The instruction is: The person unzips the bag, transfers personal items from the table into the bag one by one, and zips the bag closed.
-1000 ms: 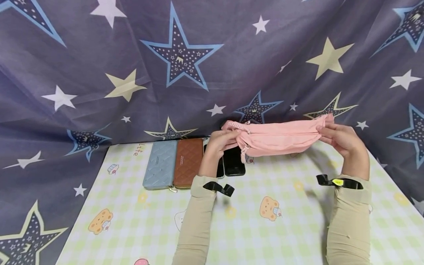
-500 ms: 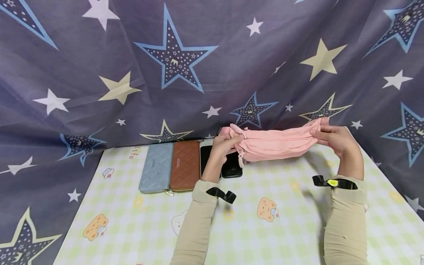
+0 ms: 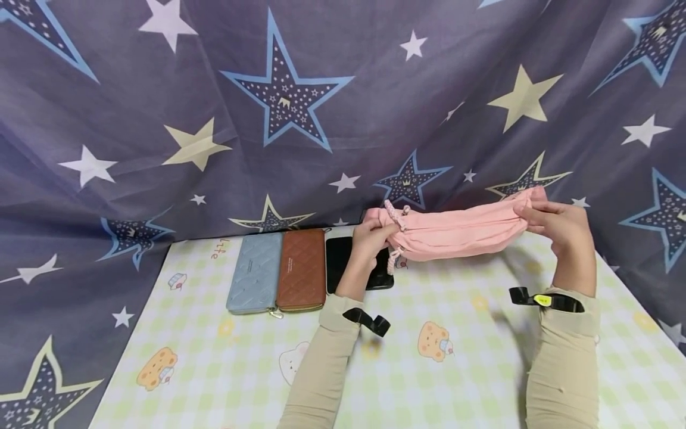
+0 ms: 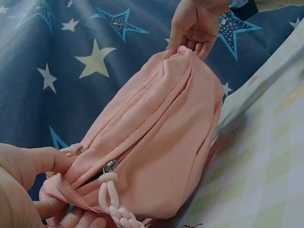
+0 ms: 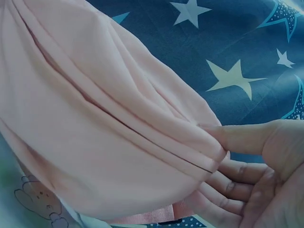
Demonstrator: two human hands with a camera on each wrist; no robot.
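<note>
A pink fabric bag (image 3: 461, 232) with zippers and braided pulls is held above the back of the table. The left hand (image 3: 371, 241) pinches its left end, near the pulls; in the left wrist view that hand (image 4: 33, 185) has thumb and fingers around a fold of the bag (image 4: 161, 142) beside a zipper slider (image 4: 110, 166). The right hand (image 3: 563, 226) pinches the other end. The right wrist view shows the right hand (image 5: 266, 175) with its thumb on top of the bag's corner (image 5: 118, 118) and the fingers beneath.
Left of the bag, a blue quilted wallet (image 3: 254, 274) and a brown quilted wallet (image 3: 302, 271) lie side by side. Next to them is a dark phone (image 3: 337, 262), with another dark object (image 3: 382, 277) partly behind the left hand. A star-patterned curtain (image 3: 321, 179) rises behind the table (image 3: 471, 381).
Both hands and the bag have moved slightly right since the last frame, and are a little lower than a second ago. More of the phone beside the brown wallet now shows.
</note>
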